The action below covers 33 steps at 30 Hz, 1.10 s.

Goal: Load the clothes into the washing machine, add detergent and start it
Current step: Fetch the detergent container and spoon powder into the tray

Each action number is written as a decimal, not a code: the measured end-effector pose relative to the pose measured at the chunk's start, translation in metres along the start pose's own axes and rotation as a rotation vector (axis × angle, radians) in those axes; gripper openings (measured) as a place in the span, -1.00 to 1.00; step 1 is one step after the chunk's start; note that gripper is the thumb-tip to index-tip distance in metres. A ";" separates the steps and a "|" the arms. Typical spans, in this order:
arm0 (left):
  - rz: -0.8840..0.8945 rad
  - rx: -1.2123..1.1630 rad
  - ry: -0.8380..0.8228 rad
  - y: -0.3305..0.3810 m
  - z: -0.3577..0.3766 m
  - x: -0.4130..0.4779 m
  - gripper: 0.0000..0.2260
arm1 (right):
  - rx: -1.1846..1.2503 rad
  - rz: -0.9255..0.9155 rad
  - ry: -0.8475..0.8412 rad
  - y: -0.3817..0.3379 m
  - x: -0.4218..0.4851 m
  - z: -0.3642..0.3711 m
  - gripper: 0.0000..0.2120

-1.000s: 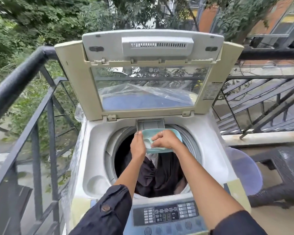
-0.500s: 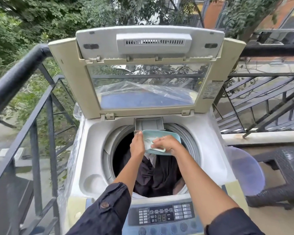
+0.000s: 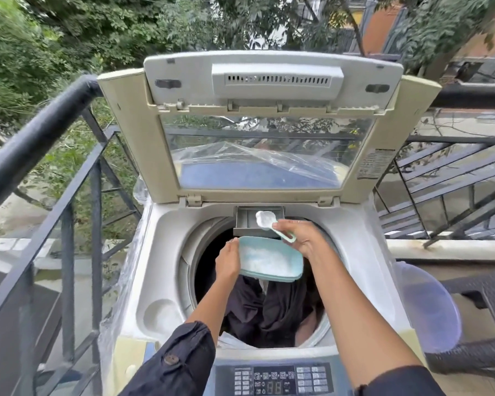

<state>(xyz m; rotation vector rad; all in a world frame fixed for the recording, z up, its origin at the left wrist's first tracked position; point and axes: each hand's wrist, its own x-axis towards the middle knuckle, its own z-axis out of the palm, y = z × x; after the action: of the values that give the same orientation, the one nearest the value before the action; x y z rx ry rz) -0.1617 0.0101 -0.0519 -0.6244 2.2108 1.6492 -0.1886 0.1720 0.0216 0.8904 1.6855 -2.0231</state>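
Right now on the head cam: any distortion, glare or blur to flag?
Head view: wide-angle bowing, the black metal railing curves; soft even daylight, no hard shadows; glints on crinkled plastic behind the raised lid's clear window; the dark control panel is soft, labels unreadable; the white powder scoop in the right hand and teal plastic tub in the left hand are sharp.

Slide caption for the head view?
Right hand holds a heaped scoop over the detergent drawer; left hand holds the powder tub above the loaded drum.
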 end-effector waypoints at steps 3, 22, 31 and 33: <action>0.003 0.003 -0.018 -0.001 -0.002 0.004 -0.59 | -0.032 -0.104 0.126 -0.009 0.010 0.008 -0.80; -0.044 0.000 -0.030 0.003 -0.011 0.015 -0.62 | -0.843 -0.809 0.554 -0.003 0.012 0.035 -0.78; -0.082 -0.031 -0.024 0.005 -0.010 0.012 -0.63 | -0.891 -1.116 0.592 -0.005 0.008 0.036 -0.76; -0.090 -0.051 -0.026 0.006 -0.011 0.011 -0.63 | -0.922 -1.163 0.598 -0.005 0.007 0.036 -0.73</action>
<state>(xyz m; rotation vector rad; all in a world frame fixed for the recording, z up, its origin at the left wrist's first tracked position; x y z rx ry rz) -0.1742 -0.0006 -0.0493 -0.7017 2.0970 1.6627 -0.2053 0.1387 0.0235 0.1014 3.5624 -1.0093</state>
